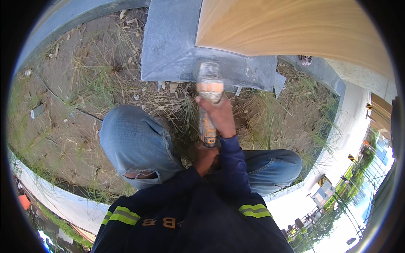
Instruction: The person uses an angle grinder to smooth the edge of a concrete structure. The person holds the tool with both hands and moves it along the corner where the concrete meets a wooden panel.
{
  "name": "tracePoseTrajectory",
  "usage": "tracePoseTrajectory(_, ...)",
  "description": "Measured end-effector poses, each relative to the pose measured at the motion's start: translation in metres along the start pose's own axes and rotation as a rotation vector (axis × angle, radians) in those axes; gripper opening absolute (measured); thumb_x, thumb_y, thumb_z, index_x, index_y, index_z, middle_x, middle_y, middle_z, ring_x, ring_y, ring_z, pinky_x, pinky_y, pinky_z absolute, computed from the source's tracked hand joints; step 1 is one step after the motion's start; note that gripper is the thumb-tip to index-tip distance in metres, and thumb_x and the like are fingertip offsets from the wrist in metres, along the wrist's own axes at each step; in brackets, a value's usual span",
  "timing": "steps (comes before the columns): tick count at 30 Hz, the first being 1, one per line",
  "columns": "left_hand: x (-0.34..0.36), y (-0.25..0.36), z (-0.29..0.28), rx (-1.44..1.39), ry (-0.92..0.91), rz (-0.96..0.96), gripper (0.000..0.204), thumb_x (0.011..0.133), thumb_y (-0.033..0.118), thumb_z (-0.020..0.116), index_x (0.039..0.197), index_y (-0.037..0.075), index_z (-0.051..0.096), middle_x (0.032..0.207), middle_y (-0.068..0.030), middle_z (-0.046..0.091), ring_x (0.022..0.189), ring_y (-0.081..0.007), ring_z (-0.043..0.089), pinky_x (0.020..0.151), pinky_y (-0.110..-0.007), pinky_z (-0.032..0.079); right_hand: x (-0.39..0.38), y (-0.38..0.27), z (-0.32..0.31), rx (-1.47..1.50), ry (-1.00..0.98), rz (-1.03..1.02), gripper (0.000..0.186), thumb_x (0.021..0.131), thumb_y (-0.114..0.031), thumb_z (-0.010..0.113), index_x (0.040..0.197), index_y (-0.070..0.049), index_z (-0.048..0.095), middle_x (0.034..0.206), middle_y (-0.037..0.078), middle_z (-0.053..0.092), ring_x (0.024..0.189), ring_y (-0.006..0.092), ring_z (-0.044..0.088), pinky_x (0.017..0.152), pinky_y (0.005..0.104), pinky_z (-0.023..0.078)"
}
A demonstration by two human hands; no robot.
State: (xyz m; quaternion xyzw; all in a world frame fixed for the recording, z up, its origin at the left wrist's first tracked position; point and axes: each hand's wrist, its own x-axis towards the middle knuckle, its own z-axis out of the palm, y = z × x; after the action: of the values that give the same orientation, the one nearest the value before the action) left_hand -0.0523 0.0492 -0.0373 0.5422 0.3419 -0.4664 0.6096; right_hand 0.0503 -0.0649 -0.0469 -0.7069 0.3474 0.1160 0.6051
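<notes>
A long, dusty power tool (207, 125), black and orange with a pale wrapped-looking body, points away from me. My right hand (220, 115) is closed around its middle, thumb on the left side. At its near end my left hand (205, 157) is wrapped around the rear grip, with the fingers mostly hidden. The blurred front of the tool lies over the grey cement ledge (168, 59) at the foot of a tan wall (287, 27). Its working tip is too smeared to tell whether it touches the ledge.
My bent knees in torn jeans (133, 141) flank the tool. Around them is sandy soil with dry grass (101, 80) and broken chips. A dark cable (55, 95) runs across the left side, near a small grey block (37, 111). A pale curb (325, 147) curves around the right.
</notes>
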Motion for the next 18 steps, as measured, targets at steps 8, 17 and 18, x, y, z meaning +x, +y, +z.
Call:
tracePoseTrajectory(8, 0.001, 0.016, -0.001, -0.193, -0.064, 0.061, 0.018, 0.080, 0.004, 0.075, 0.095, -0.002, 0.065, 0.073, -0.0033, 0.066, 0.055, -0.0126, 0.060, 0.047, -0.031, 0.044, 0.014, -0.005, 0.002, 0.067, -0.006, 0.009, 0.042, 0.087, -0.026, 0.084, 0.116, 0.001, 0.069, 0.096, 0.007, 0.074, 0.081, 0.0129, 0.067, 0.074, 0.0317, 0.055)
tracePoseTrajectory(17, -0.002, 0.018, -0.009, -0.134, -0.016, 0.022, 0.017, 0.080, 0.004, 0.072, 0.094, -0.002, 0.066, 0.072, -0.0050, 0.065, 0.052, -0.0137, 0.060, 0.047, -0.031, 0.046, 0.009, -0.015, 0.021, 0.018, -0.066, -0.058, 0.042, 0.089, -0.028, 0.084, 0.116, 0.002, 0.071, 0.100, 0.007, 0.075, 0.087, 0.0134, 0.067, 0.081, 0.0315, 0.054)
tracePoseTrajectory(18, 0.001, 0.019, -0.010, -0.175, -0.006, 0.062, 0.018, 0.080, 0.005, 0.073, 0.095, -0.004, 0.068, 0.072, -0.0053, 0.067, 0.052, -0.0133, 0.060, 0.046, -0.031, 0.046, 0.013, -0.017, 0.023, 0.013, -0.099, -0.051, 0.044, 0.089, -0.029, 0.084, 0.116, 0.002, 0.071, 0.101, 0.007, 0.075, 0.089, 0.0136, 0.067, 0.083, 0.0317, 0.054)
